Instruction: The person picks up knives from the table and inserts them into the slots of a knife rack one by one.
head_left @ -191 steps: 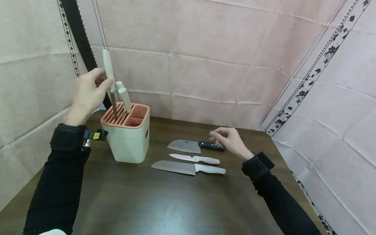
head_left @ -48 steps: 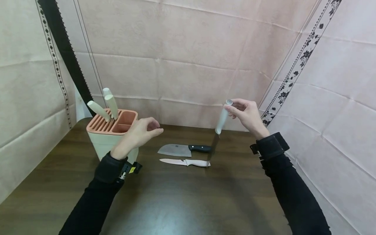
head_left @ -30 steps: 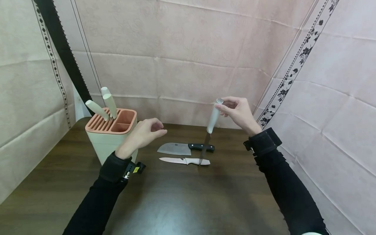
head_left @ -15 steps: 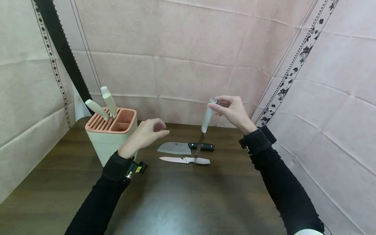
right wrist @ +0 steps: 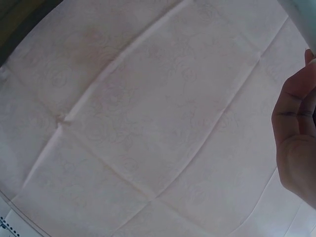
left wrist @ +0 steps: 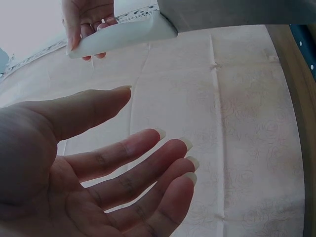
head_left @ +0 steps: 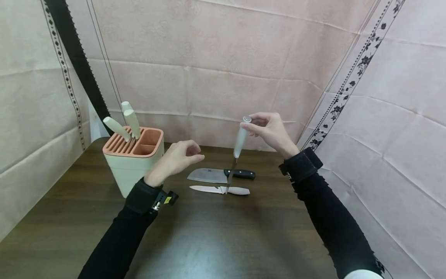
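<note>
My right hand (head_left: 270,130) pinches the pale handle of a kitchen knife (head_left: 241,138) near its end, blade hanging down in front of the two lying knives. In the left wrist view that knife (left wrist: 123,38) spans the top, with the fingers on its handle end. My left hand (head_left: 177,159) hovers beside the knife block, fingers relaxed and apart, holding nothing. The mint knife block (head_left: 122,170) has an orange slotted top with several pale-handled knives (head_left: 131,123) standing in it. On the table lie a black-handled cleaver (head_left: 208,175) and a small white-handled knife (head_left: 205,189).
The dark wooden table (head_left: 209,236) extends toward me. Two open compartments (head_left: 149,142) are at the right of the block's top. A pale patterned cloth (head_left: 223,69) hangs behind and on both sides, with a black strip (head_left: 78,62) at the back left.
Earlier my left hand held a knife at the block and let it go in a slot. My right hand has lifted the larger white-handled knife and is moving it left; my left hand drifts slightly right.
</note>
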Motion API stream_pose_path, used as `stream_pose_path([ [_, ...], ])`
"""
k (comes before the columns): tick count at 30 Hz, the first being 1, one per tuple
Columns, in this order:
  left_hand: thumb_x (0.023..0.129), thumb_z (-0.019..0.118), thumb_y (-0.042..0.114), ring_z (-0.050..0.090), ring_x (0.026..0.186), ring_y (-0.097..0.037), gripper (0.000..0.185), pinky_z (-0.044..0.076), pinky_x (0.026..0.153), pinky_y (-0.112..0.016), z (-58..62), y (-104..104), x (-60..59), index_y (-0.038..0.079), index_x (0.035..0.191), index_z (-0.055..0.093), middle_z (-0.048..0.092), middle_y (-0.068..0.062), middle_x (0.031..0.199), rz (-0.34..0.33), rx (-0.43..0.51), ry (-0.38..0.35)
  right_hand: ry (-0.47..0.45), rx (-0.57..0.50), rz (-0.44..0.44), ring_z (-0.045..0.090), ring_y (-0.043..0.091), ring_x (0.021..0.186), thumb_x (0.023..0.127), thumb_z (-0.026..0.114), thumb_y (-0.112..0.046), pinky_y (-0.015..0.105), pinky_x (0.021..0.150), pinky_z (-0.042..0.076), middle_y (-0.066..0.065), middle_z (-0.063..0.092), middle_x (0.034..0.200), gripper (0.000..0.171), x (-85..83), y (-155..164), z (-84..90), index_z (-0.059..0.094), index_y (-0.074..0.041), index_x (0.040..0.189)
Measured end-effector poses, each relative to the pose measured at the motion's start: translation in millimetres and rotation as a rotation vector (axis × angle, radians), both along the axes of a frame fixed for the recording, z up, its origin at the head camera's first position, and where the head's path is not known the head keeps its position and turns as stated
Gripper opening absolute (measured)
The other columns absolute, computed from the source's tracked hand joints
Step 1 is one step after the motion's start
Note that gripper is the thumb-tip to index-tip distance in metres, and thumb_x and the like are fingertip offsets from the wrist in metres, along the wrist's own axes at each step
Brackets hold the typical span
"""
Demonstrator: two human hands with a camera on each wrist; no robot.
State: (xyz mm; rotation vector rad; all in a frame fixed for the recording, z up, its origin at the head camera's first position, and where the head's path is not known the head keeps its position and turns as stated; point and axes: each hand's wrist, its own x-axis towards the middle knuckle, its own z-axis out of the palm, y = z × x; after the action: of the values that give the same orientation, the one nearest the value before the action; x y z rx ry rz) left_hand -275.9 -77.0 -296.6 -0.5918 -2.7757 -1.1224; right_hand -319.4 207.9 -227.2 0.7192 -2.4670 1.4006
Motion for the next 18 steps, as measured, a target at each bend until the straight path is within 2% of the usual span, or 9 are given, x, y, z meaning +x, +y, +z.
stream_pose_path([
  [3,0.093,0.064,0.027,0.06,0.101,-0.028,0.031,0.048,0.088,-0.044,-0.7,1,-0.5,0.004,0.113,0.063,0.066,-0.015,0.11,0.002,0.0,0.0,-0.005,0.002,0.014,0.067,0.022,0.073,0.085,0.074,-0.024,0.026,0.065,0.055,-0.003,0.074,0.09,0.033,-0.2,-3,0.6,0.07,-0.002,0.108],
  [10,0.092,0.064,0.028,0.06,0.102,-0.028,0.034,0.048,0.089,-0.044,-0.1,3,-0.7,0.002,0.114,0.063,0.066,-0.014,0.11,-0.009,0.004,0.0,-0.005,0.008,0.028,0.067,0.028,0.075,0.085,0.074,-0.024,0.027,0.066,0.055,-0.002,0.074,0.09,0.034,-0.4,-9,0.2,0.069,0.0,0.109],
  [18,0.092,0.064,0.03,0.061,0.1,-0.026,0.033,0.049,0.088,-0.042,-0.6,9,-2.9,0.004,0.113,0.063,0.067,-0.013,0.109,-0.022,0.002,0.004,-0.017,0.001,0.04,0.068,0.017,0.071,0.084,0.076,-0.024,0.03,0.067,0.057,-0.001,0.074,0.089,0.031,-1.5,-18,0.5,0.071,-0.003,0.106],
])
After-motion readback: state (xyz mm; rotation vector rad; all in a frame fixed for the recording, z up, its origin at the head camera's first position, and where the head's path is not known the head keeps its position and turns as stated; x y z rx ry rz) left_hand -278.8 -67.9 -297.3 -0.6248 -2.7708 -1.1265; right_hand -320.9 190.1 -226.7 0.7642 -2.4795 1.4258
